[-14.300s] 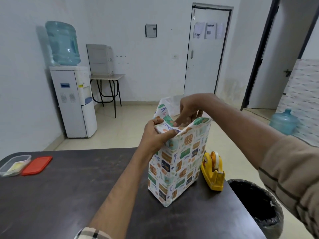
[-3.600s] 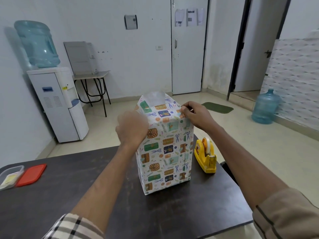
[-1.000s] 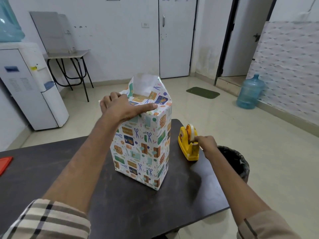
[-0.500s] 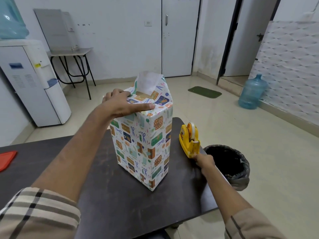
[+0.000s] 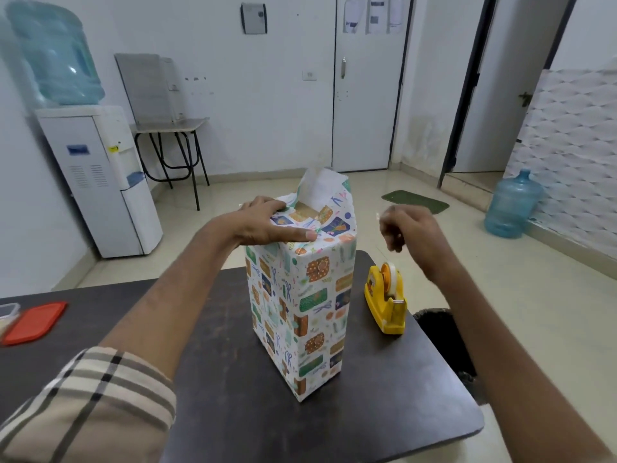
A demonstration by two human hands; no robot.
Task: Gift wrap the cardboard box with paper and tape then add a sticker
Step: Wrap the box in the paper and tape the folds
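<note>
- Found the wrapped box standing on end near the middle of the dark table, long axis vertical, one upright corner edge turned toward the camera.
- Saw its top end facing up, with a flap of paper sticking up at the far side, white underside showing, and a small patch of bare cardboard just below it.
- Noted the left hand laid flat on the box top, fingers straight, pressing the folded paper down, forefinger along the near top edge.
- Caught the right hand in the air just right of the box top, touching neither it nor the yellow tape dispenser below; blurred, fingers curled; could not tell whether pinching tape or nothing.
- Placed the dispenser on the table just beside the box, apart from it.
- Spotted a red lid at the table's left edge.
</note>
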